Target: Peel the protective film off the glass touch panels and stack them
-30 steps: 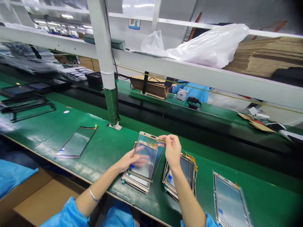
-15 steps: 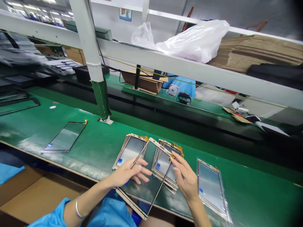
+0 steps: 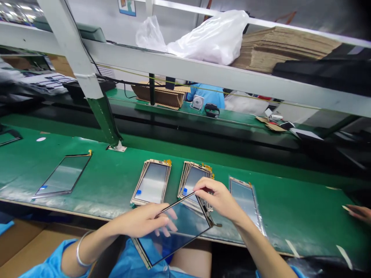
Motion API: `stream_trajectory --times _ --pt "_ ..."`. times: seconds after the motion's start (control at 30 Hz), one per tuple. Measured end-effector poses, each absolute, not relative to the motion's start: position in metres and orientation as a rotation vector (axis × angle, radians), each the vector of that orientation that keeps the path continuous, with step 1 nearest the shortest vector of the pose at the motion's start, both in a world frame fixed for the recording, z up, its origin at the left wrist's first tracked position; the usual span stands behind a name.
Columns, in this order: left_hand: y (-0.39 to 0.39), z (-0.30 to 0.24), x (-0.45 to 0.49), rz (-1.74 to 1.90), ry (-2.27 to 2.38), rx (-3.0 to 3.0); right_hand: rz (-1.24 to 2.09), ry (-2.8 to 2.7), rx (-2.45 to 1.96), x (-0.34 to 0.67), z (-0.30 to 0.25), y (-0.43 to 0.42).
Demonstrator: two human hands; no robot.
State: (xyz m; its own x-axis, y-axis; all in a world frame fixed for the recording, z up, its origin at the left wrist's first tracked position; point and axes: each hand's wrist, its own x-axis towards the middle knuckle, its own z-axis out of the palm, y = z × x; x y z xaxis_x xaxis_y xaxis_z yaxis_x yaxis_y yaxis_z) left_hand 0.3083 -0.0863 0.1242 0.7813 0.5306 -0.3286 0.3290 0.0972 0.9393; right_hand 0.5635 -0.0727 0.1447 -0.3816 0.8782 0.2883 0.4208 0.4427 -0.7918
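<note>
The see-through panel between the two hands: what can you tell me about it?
The panel is a flat, clear rectangle that looks like glass, with thin dark long edges, banded strips along its short ends and a small tab at one end. It is tilted and seems lifted off the green bench. The right hand pinches a corner; the left hand meets a long edge and partly shows through.

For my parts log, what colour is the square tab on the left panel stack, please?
The square tab is blue, as the head view shows.
</note>
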Motion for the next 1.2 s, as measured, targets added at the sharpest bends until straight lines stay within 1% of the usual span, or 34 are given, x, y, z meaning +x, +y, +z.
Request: stream_trajectory --times 0.17,0.37,0.43,0.5,0.53,0.57,0.63,0.7,0.73,0.77,0.8,0.87,0.93,1.0,1.1,1.2 --pt "-0.085 0.123 0.313 0.132 0.636 1.415 0.477 -1.968 -0.930 0.567 0.133 -0.085" --pt "-0.079 0.116 0.322 0.115 0.536 1.309 0.047 -1.961 -0.946 0.577 0.129 -0.102" --pt "-0.074 0.111 0.324 0.127 0.495 1.248 -0.033 -1.934 -0.968 0.581 0.130 -0.111" --pt "-0.068 0.105 0.325 0.132 0.473 1.201 0.002 -1.905 -1.000 0.585 0.132 -0.122" --pt "-0.065 0.102 0.325 0.129 0.469 1.186 0.078 -1.884 -1.011 0.586 0.134 -0.128" --pt "-0.062 0.099 0.325 0.125 0.468 1.177 0.195 -1.846 -1.019 0.588 0.136 -0.135" --pt "-0.055 0.095 0.326 0.127 0.482 1.179 0.530 -1.691 -1.008 0.594 0.142 -0.150" --pt "-0.048 0.091 0.327 0.152 0.529 1.203 0.855 -1.449 -0.989 0.606 0.150 -0.166" --pt "-0.046 0.090 0.327 0.163 0.561 1.215 0.951 -1.319 -1.003 0.615 0.153 -0.172" --pt "-0.043 0.089 0.328 0.169 0.592 1.225 0.989 -1.202 -1.039 0.623 0.155 -0.177" --pt "-0.042 0.088 0.329 0.168 0.614 1.236 0.951 -1.105 -1.098 0.632 0.156 -0.180" --pt "-0.042 0.089 0.331 0.144 0.625 1.262 0.679 -1.028 -1.276 0.645 0.153 -0.178" --pt "-0.045 0.092 0.333 0.100 0.602 1.301 0.351 -1.188 -1.432 0.646 0.143 -0.167" --pt "-0.051 0.097 0.336 0.047 0.573 1.345 0.192 -1.541 -1.502 0.636 0.132 -0.150" --pt "-0.059 0.107 0.339 -0.016 0.558 1.419 0.261 -2.014 -1.426 0.614 0.125 -0.127" --pt "-0.065 0.116 0.339 -0.041 0.550 1.478 0.304 -2.221 -1.348 0.603 0.132 -0.116"
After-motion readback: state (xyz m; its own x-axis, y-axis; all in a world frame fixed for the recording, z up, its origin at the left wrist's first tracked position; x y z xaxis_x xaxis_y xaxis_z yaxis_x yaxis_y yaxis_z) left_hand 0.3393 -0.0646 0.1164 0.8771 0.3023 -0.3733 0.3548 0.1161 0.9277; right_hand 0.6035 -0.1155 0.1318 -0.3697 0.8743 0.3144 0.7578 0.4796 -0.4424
